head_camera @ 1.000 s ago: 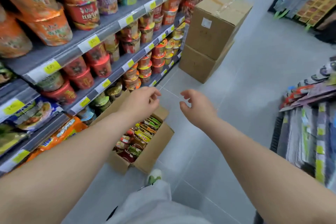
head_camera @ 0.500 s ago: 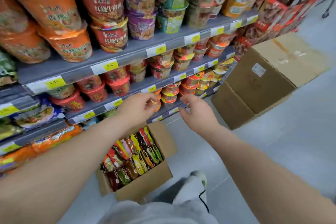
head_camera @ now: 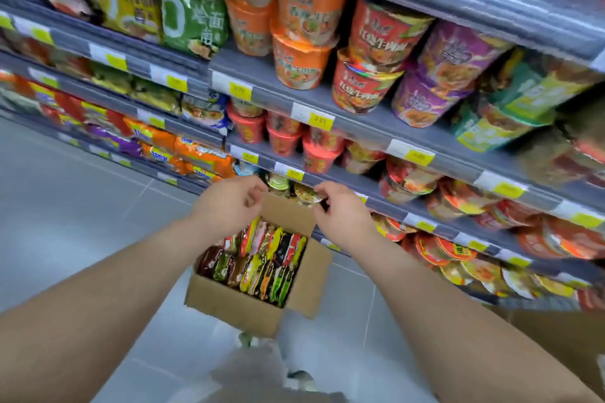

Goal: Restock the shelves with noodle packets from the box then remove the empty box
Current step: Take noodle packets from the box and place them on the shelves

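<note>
An open cardboard box (head_camera: 235,307) stands on the floor against the shelving, packed with several upright noodle packets (head_camera: 262,262) in red, yellow, green and black wrappers. My left hand (head_camera: 229,203) hovers above the box's far edge with loosely curled fingers, holding nothing. My right hand (head_camera: 340,213) hangs beside it, a little to the right, fingers also loosely curled and empty. Grey shelves (head_camera: 360,123) rise behind the hands.
The shelves hold stacked noodle cups (head_camera: 366,75) on the right and flat noodle packs (head_camera: 193,154) on the left, with yellow price tags along the rails. Grey tiled floor (head_camera: 65,206) spreads to the left. My shoe and trouser leg (head_camera: 262,366) are just below the box.
The view has swung left toward the shelving, so the big boxes on the right left the frame. Both hands have drawn closer together above the noodle box, still empty.
</note>
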Demonstrator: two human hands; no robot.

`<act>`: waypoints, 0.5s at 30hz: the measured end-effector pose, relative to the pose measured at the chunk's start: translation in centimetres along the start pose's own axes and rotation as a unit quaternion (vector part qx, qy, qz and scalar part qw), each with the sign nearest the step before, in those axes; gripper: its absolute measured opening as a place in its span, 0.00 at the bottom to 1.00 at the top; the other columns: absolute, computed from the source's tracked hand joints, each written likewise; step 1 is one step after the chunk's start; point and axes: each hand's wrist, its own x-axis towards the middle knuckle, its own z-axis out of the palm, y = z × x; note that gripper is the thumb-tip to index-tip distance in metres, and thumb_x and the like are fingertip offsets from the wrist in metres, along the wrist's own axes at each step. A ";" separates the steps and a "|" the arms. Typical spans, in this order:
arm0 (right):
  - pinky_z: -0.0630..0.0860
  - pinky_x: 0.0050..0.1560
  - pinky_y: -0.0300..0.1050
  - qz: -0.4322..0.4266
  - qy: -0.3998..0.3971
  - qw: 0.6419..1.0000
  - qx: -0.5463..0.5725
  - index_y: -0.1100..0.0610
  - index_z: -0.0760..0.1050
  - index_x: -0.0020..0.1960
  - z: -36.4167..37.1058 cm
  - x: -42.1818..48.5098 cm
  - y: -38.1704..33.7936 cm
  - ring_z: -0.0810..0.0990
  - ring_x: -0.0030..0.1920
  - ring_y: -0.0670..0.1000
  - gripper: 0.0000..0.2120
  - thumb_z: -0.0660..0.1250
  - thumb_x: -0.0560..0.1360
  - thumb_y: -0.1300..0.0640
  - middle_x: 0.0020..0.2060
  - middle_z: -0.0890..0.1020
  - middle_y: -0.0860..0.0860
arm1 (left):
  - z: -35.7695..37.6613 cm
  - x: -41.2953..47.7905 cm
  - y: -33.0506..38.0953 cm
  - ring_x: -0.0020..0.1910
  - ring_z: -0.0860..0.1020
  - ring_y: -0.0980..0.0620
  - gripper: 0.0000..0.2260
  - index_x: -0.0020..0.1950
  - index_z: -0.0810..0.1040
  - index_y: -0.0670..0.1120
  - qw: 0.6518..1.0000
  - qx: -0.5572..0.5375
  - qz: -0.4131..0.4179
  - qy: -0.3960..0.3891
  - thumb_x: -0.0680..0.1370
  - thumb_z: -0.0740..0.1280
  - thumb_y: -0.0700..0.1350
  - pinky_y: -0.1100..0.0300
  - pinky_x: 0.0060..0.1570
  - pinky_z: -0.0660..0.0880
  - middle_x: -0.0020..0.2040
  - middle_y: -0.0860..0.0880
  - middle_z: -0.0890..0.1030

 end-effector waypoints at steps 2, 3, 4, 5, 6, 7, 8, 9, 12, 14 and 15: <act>0.73 0.60 0.49 -0.018 -0.029 0.999 -0.007 0.54 0.70 0.66 1.3 1.8 -0.6 0.75 0.60 0.53 0.19 0.62 0.76 0.57 0.63 0.76 0.52 | -0.1 0.0 -2.0 0.38 0.77 0.54 0.09 0.56 0.78 0.49 0.999 -0.003 -0.030 0.009 0.76 0.67 0.44 0.58 0.40 0.75 0.47 0.53 0.81; 0.73 0.59 0.48 -0.024 -0.038 0.999 -0.013 0.54 0.70 0.66 2.0 2.7 -0.9 0.75 0.60 0.53 0.19 0.62 0.76 0.56 0.62 0.76 0.52 | -0.1 0.1 -3.0 0.39 0.78 0.53 0.09 0.56 0.78 0.48 0.999 0.000 -0.043 0.008 0.76 0.66 0.45 0.56 0.41 0.76 0.47 0.51 0.81; 0.73 0.59 0.47 -0.027 -0.048 0.998 -0.020 0.54 0.71 0.66 2.7 3.5 -0.9 0.75 0.60 0.53 0.19 0.62 0.76 0.56 0.62 0.76 0.52 | 0.0 0.2 -3.9 0.40 0.79 0.51 0.09 0.56 0.78 0.47 0.998 0.009 -0.054 0.003 0.77 0.66 0.46 0.54 0.42 0.77 0.48 0.50 0.82; 0.73 0.58 0.47 -0.032 -0.063 0.997 -0.031 0.54 0.70 0.66 3.6 4.5 -1.0 0.75 0.60 0.53 0.19 0.62 0.76 0.56 0.61 0.76 0.52 | 0.3 0.3 -5.0 0.41 0.79 0.50 0.10 0.56 0.78 0.48 0.997 0.013 -0.070 0.000 0.77 0.66 0.47 0.53 0.43 0.77 0.48 0.49 0.81; 0.73 0.58 0.47 -0.035 -0.079 0.995 -0.043 0.54 0.70 0.66 4.4 5.3 -1.1 0.75 0.60 0.54 0.19 0.62 0.76 0.56 0.61 0.76 0.53 | 0.6 0.4 -5.8 0.42 0.79 0.49 0.10 0.57 0.78 0.48 0.997 0.011 -0.082 0.000 0.77 0.65 0.47 0.53 0.42 0.77 0.48 0.49 0.81; 0.73 0.57 0.47 -0.045 -0.094 0.993 -0.057 0.55 0.71 0.66 5.3 6.1 -1.1 0.75 0.59 0.55 0.19 0.62 0.76 0.56 0.60 0.77 0.53 | 0.9 0.4 -6.7 0.42 0.79 0.50 0.10 0.57 0.78 0.48 0.995 0.005 -0.097 0.006 0.77 0.65 0.47 0.56 0.42 0.75 0.48 0.50 0.81; 0.74 0.56 0.49 -0.059 -0.111 0.990 -0.069 0.56 0.72 0.65 6.5 7.3 -1.1 0.76 0.58 0.56 0.18 0.62 0.75 0.57 0.58 0.77 0.55 | 1.3 0.4 -7.6 0.42 0.78 0.51 0.10 0.57 0.78 0.49 0.993 0.000 -0.116 0.014 0.77 0.65 0.47 0.58 0.41 0.74 0.49 0.51 0.81; 0.75 0.54 0.51 -0.070 -0.124 0.987 -0.076 0.58 0.73 0.62 7.6 8.3 -1.0 0.77 0.56 0.57 0.17 0.62 0.75 0.57 0.57 0.78 0.56 | 1.9 0.4 -8.4 0.42 0.77 0.51 0.10 0.57 0.78 0.49 0.991 0.000 -0.132 0.018 0.77 0.65 0.47 0.59 0.41 0.73 0.49 0.51 0.81; 0.76 0.53 0.53 -0.078 -0.161 0.979 -0.101 0.58 0.73 0.61 11.0 11.0 -0.6 0.77 0.55 0.56 0.15 0.62 0.75 0.55 0.57 0.77 0.55 | 4.3 0.5 -10.8 0.46 0.78 0.48 0.11 0.58 0.78 0.48 0.985 -0.017 -0.170 0.023 0.76 0.65 0.46 0.56 0.47 0.75 0.50 0.49 0.81; 0.75 0.55 0.52 -0.102 -0.178 0.971 -0.124 0.56 0.72 0.62 13.5 12.7 0.4 0.76 0.56 0.57 0.16 0.62 0.76 0.54 0.57 0.77 0.55 | 6.7 0.5 -12.4 0.47 0.79 0.47 0.11 0.57 0.78 0.48 0.978 -0.026 -0.203 0.040 0.76 0.64 0.46 0.54 0.49 0.75 0.49 0.49 0.81; 0.74 0.56 0.51 -0.116 -0.184 0.968 -0.127 0.56 0.72 0.63 15.0 13.4 1.1 0.76 0.57 0.57 0.16 0.62 0.76 0.54 0.58 0.77 0.56 | 8.2 0.5 -13.2 0.48 0.79 0.47 0.11 0.57 0.78 0.48 0.973 -0.029 -0.223 0.047 0.76 0.64 0.45 0.54 0.49 0.75 0.48 0.49 0.82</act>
